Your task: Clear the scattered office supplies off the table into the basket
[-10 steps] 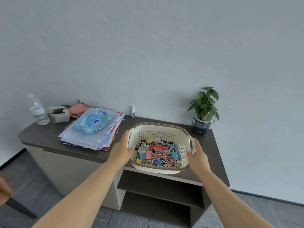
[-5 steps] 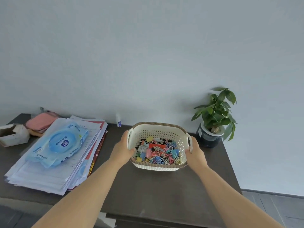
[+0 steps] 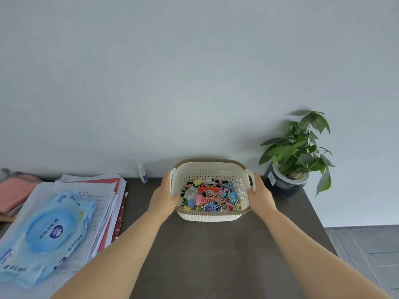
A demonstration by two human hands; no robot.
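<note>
A cream perforated basket [image 3: 210, 216] with a brown rim sits on the dark table [image 3: 207, 255] near the back wall. It holds a heap of coloured binder clips and paper clips [image 3: 209, 198]. My left hand [image 3: 164, 196] grips the basket's left handle. My right hand [image 3: 260, 195] grips its right handle. Fingers of both hands are curled round the handles and partly hidden behind the basket walls.
A stack of papers [image 3: 90, 201] with a blue wet-wipe pack [image 3: 46, 234] on top lies at the left. A pink pouch [image 3: 15, 190] is behind it, a small white bottle [image 3: 143, 173] by the wall, a potted plant [image 3: 293, 156] at back right.
The basket, held in both hands, has moved from the table's front edge further back toward the wall. The view has moved closer and looks more steeply down.
</note>
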